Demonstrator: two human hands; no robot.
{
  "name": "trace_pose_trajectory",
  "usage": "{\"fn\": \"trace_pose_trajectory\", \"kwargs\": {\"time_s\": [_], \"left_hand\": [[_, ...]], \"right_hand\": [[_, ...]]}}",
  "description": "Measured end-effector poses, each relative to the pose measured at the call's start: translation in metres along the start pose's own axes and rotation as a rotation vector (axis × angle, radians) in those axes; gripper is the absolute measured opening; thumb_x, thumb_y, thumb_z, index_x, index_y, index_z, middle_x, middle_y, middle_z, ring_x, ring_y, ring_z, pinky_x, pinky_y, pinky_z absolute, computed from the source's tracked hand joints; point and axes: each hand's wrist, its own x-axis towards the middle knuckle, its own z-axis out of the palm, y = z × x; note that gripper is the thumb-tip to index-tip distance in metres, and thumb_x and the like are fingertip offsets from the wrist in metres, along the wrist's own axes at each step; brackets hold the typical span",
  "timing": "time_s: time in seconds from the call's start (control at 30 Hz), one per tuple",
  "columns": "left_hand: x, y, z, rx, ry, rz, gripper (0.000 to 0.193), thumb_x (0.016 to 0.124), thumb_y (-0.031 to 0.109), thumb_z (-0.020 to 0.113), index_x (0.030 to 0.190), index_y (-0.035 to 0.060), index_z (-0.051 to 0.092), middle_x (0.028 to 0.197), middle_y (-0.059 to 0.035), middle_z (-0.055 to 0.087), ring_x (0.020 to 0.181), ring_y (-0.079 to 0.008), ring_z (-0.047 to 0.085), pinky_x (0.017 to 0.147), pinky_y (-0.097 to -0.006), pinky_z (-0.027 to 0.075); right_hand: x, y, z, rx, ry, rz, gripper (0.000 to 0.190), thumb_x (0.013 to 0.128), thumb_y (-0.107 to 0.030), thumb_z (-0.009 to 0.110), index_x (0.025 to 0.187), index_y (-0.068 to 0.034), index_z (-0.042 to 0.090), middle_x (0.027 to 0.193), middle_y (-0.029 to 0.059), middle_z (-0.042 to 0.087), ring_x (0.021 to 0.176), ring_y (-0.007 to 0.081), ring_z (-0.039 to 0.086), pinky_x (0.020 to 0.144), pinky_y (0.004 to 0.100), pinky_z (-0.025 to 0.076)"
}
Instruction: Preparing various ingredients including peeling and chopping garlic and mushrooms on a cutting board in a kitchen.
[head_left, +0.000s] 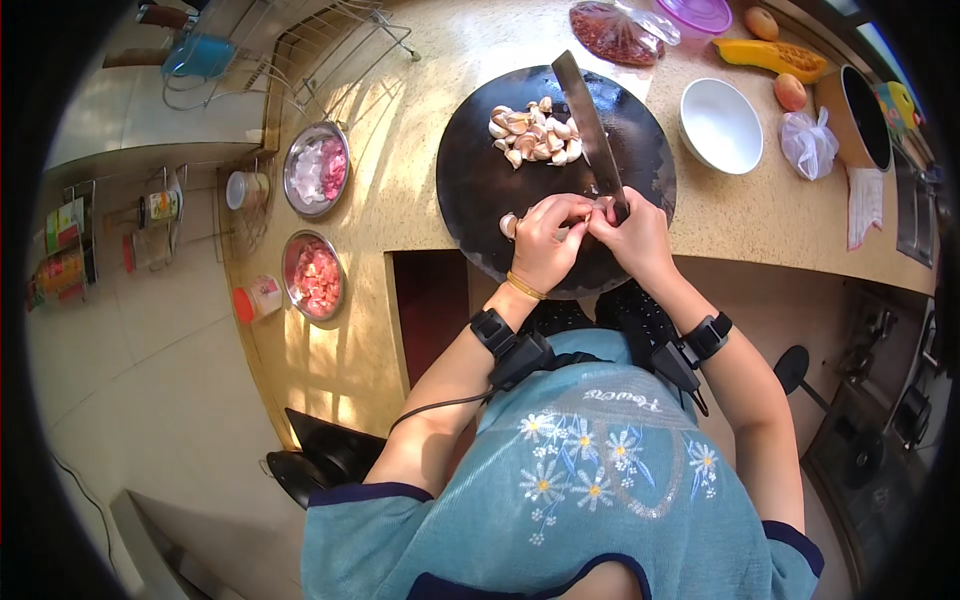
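Observation:
A round dark chopping board (480, 180) lies at the counter's front edge. On its far part is a pile of unpeeled garlic cloves (534, 135). My right hand (637, 232) holds a cleaver (589, 120) by its handle, the blade pointing away over the board, while its thumb and fingertips pinch a small garlic clove (598, 206). My left hand (553, 229) meets it there, its thumb and fingers also on that clove. Another garlic piece (508, 225) rests on the board just left of my left hand. Part of the clove is hidden by my fingers.
Left stand metal bowls of pink and white pieces (316, 169) and cut meat (313, 275), beside a wire rack (352, 45). Right are a white bowl (721, 126), a tied plastic bag (808, 142), a pot (855, 116) and pumpkin (769, 60). A bag of red food (611, 34) lies behind the board.

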Motion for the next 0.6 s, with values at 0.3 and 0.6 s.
{"fn": "trace_pose_trajectory", "kwargs": {"time_s": [0.3,0.6], "left_hand": [[-0.009,0.001,0.013,-0.258,0.108,-0.179,0.013,0.082,-0.009,0.067,0.094,-0.0039,0.062,0.101,-0.0129,0.069,0.086,-0.0187,0.071,0.075,-0.0277,0.058],[-0.027,-0.030,0.014,-0.587,0.310,-0.484,0.017,0.086,-0.002,0.069,0.102,-0.0049,0.063,0.098,-0.0085,0.065,0.087,-0.0140,0.067,0.077,-0.0243,0.056]], "right_hand": [[0.009,0.008,0.006,0.170,0.010,0.127,0.027,0.079,-0.020,0.072,0.072,0.000,0.056,0.061,0.0135,0.063,0.056,0.0243,0.068,0.056,0.0333,0.053],[0.031,0.008,0.007,0.102,-0.011,0.058,0.028,0.087,-0.021,0.069,0.074,0.001,0.057,0.063,0.0144,0.067,0.059,0.0220,0.071,0.055,0.0324,0.054]]}}
